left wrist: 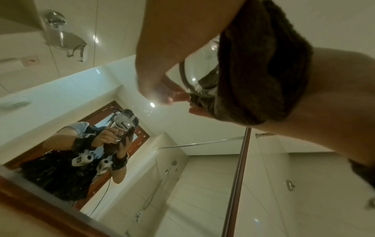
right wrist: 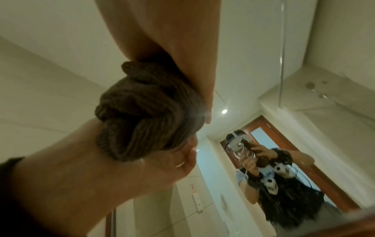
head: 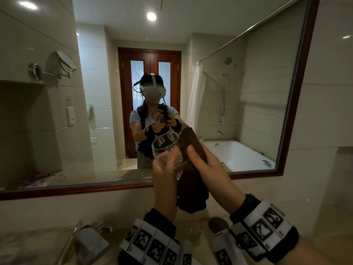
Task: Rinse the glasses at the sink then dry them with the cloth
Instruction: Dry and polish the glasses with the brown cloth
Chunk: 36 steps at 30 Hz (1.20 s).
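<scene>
I hold a clear drinking glass [head: 165,145] up in front of the mirror, tilted with its mouth toward the upper left. My left hand [head: 165,169] grips its lower body from the left, thumb on the near side. My right hand [head: 205,165] grips a dark brown cloth [head: 193,180] and presses it against the glass's right side; the cloth hangs down below. In the left wrist view the glass [left wrist: 199,70] shows between my palm and the cloth [left wrist: 261,67]. The right wrist view shows the bunched cloth [right wrist: 146,112] in my fingers; the glass is hidden there.
A wood-framed mirror [head: 114,186] fills the wall ahead. Below, a chrome faucet [head: 89,240] stands on the beige counter [head: 38,245] at the lower left. Another glass [head: 193,232] stands on the counter between my wrists. A wall-mounted round mirror [head: 66,62] sticks out at the upper left.
</scene>
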### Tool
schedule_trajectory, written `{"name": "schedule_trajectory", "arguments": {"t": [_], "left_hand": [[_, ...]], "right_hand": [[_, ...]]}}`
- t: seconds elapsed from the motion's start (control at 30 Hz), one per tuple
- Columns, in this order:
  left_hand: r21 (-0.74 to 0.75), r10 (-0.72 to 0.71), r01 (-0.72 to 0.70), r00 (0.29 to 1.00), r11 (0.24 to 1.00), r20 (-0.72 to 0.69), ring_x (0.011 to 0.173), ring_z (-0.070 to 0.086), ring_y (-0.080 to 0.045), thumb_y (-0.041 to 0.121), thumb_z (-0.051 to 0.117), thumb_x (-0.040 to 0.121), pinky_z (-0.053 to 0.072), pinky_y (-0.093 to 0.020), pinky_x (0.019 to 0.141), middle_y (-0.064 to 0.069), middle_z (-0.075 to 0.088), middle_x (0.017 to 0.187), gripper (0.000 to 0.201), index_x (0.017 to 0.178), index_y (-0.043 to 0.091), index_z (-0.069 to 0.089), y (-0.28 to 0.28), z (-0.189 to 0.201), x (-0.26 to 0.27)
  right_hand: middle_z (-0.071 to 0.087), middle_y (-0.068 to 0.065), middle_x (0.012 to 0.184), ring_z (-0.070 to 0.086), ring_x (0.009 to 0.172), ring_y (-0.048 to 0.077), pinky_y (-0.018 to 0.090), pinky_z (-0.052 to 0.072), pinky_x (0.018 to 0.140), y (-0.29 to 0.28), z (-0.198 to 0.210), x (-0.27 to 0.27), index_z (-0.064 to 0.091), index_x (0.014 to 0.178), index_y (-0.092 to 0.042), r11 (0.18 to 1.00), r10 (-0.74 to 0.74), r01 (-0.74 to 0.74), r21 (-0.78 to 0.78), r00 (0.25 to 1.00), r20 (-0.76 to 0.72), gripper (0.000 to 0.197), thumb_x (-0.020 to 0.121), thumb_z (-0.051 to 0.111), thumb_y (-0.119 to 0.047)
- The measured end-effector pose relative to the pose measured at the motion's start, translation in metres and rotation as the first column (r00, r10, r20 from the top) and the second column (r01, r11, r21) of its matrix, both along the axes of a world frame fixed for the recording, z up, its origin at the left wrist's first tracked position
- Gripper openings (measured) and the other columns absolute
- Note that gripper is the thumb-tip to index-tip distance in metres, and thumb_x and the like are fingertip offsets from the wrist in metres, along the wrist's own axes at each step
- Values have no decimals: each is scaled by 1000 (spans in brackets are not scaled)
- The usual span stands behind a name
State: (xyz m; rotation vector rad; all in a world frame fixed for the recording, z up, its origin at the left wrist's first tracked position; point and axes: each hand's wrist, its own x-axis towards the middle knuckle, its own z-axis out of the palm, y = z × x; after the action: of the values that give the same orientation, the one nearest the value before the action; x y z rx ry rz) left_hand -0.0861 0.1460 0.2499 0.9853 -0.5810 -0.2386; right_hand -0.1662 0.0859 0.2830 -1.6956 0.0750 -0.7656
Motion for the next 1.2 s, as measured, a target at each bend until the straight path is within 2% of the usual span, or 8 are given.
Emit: {"name": "schedule_trajectory", "arguments": {"t": [0.13, 0.33, 0.5, 0.63, 0.77, 0.9, 1.1, 1.2], "left_hand": [[12, 134, -136, 984, 991, 120, 87, 65, -10, 54, 70, 61, 54, -21, 67, 4, 61, 103, 78, 126, 18, 44, 0, 1, -9], [51, 242, -287, 878, 956, 414, 109, 57, -15, 76, 67, 53, 49, -47, 94, 18, 54, 110, 72, 116, 61, 33, -12, -11, -12], [81, 192, -309, 755, 948, 628, 116, 51, -21, 75, 63, 61, 43, -51, 98, 10, 48, 123, 80, 126, 66, 17, -26, -21, -24], [99, 166, -340, 668, 935, 725, 118, 45, -23, 66, 66, 61, 42, -44, 100, 15, 38, 123, 88, 134, 42, 23, -45, -27, -36], [83, 195, -354, 680, 931, 707, 119, 37, -9, 56, 67, 61, 33, -26, 100, 13, 39, 125, 83, 131, 31, 30, -68, -35, -56], [139, 152, -317, 737, 938, 659, 121, 43, -15, 58, 66, 64, 38, -30, 100, 14, 41, 129, 85, 134, 30, 27, -97, -54, -66], [529, -27, -245, 891, 812, 454, 103, 57, -19, 36, 85, 60, 53, -40, 87, -1, 54, 119, 89, 132, 26, 33, -132, -124, -59], [672, -200, -34, 943, 739, 267, 92, 55, 1, 23, 85, 63, 49, -8, 72, 16, 52, 106, 81, 128, 28, 36, -146, -157, -68]], "right_hand": [[71, 2, 107, 68, 98, 17, 28, 56, 80, -4, -8, -5, 62, 111, -25, 944, 158, -133, 303, 985, -62, 34, 92, 42, -44], [70, 10, 107, 68, 95, 24, 35, 53, 84, -22, -4, -14, 67, 110, -15, 830, 170, -70, 554, 977, -132, 46, 89, 46, -51], [70, 14, 92, 67, 78, 26, 34, 51, 76, -40, -14, -27, 67, 105, -6, 727, 174, -6, 687, 969, -176, 44, 88, 50, -44], [65, 12, 80, 59, 72, 23, 30, 46, 69, -60, -19, -45, 66, 97, -3, 682, 166, 17, 731, 970, -177, 40, 87, 53, -40], [54, 13, 113, 51, 100, 26, 31, 39, 98, -84, -27, -59, 60, 118, -6, 685, 208, 15, 729, 954, -214, 57, 78, 66, -47], [62, 9, 75, 58, 64, 21, 26, 52, 56, -128, -42, -86, 69, 88, -9, 707, 315, 18, 707, 887, -338, 37, 85, 54, -42], [66, 23, 93, 64, 73, 31, 33, 54, 64, -198, -79, -135, 58, 117, 3, 745, 112, 280, 605, 842, -528, 52, 85, 60, -38], [68, 22, 87, 67, 67, 30, 30, 55, 55, -227, -99, -152, 57, 117, 0, 706, 26, 398, 586, 811, -584, 51, 82, 63, -37]]}}
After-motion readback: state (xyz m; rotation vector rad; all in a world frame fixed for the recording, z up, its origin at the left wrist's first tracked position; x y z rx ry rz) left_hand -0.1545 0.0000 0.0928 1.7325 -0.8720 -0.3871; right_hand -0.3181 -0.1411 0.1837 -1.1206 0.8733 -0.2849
